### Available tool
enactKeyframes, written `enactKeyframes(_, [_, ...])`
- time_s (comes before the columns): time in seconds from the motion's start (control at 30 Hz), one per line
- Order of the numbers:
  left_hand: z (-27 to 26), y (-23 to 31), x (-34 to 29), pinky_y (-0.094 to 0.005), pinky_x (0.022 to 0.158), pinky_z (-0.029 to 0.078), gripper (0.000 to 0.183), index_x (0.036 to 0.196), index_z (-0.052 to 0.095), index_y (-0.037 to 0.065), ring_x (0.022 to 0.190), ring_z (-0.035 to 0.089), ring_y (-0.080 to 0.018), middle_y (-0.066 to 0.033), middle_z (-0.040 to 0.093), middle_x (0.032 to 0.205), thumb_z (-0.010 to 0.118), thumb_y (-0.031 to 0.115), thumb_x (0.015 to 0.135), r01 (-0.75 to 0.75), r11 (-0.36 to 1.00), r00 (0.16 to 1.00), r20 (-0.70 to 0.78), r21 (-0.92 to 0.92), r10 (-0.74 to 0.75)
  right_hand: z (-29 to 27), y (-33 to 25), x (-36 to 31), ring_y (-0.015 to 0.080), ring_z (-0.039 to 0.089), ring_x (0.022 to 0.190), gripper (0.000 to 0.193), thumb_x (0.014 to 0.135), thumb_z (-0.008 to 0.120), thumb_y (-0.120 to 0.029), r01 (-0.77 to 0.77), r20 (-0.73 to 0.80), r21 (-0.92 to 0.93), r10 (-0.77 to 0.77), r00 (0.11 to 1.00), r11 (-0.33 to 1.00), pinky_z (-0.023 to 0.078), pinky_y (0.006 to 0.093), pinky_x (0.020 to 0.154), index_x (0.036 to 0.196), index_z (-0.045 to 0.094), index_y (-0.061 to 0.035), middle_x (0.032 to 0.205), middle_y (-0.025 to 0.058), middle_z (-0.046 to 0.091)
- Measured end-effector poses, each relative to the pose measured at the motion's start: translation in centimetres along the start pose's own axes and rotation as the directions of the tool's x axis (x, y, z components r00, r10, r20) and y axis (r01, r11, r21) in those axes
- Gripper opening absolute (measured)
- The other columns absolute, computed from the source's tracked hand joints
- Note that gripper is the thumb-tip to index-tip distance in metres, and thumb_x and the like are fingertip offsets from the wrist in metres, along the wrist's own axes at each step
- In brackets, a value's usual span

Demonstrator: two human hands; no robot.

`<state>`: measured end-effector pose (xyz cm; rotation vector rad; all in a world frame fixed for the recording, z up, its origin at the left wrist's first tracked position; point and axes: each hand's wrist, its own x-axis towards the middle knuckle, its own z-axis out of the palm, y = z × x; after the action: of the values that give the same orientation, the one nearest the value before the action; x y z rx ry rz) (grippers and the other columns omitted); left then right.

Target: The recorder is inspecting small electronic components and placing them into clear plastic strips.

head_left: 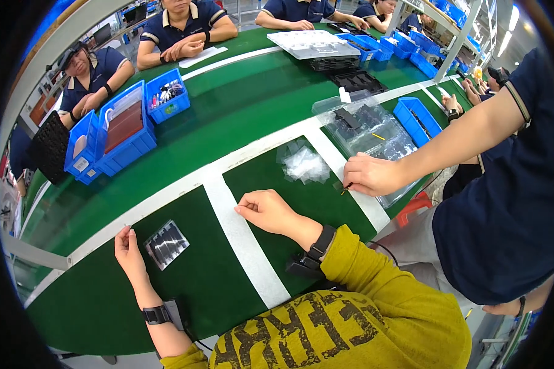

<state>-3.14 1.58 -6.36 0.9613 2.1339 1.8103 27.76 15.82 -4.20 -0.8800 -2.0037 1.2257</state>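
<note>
Beside a clear plastic sleeve [167, 245] with dark strip-like parts inside, my left hand [130, 251] rests at the edge of the green work surface [104, 289]. Its fingertips are drawn together, and anything between them is too small to make out. My right hand [268, 212] lies over the white strip [234, 227], with thumb and fingers closed. Whatever it might hold is hidden. Beyond that hand is a loose pile of clear plastic bags [304, 163]. From the right, a co-worker's hand [373, 174] pinches a small dark piece [347, 187] near the bags.
A clear tray [375, 132] with black parts lies at the right, near a blue bin [416, 122]. Across the green belt [228, 111] stand blue bins [128, 132], a white tray [314, 44] on stacked black trays, and several seated people. A standing co-worker [501, 209] crowds my right side.
</note>
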Motion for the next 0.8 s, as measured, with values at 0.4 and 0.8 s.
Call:
enactKeyframes(0.4, [-0.1,-0.2,-0.3,-0.0247,0.071,0.041,0.019,0.098,0.06,0.001,0.081,0.051,-0.0129,-0.004,0.053,0.089,0.06,0.012,0.082,-0.168,0.946,0.979,0.156,0.276,0.128,0.1,-0.7,0.0,0.0298,0.059,0.069,0.016,0.078,0.058,-0.018,0.153,0.096,-0.231,-0.133,0.986,0.961,0.047,0.0385,0.06,0.072,0.059,-0.0035,0.072,0.0113,0.059])
enactKeyframes(0.8, [1.3,3.8,-2.7,-0.0369,0.087,0.034,0.028,0.102,0.061,0.009,0.1,0.049,-0.0257,-0.007,0.056,0.102,0.064,0.019,0.076,-0.372,0.821,0.904,0.369,0.433,0.215,0.4,-1.0,-0.5,0.0282,0.058,0.062,0.015,0.078,0.059,-0.018,0.16,0.117,-0.287,-0.131,0.984,0.944,0.045,0.0358,0.055,0.072,0.06,-0.005,0.067,0.0095,0.057])
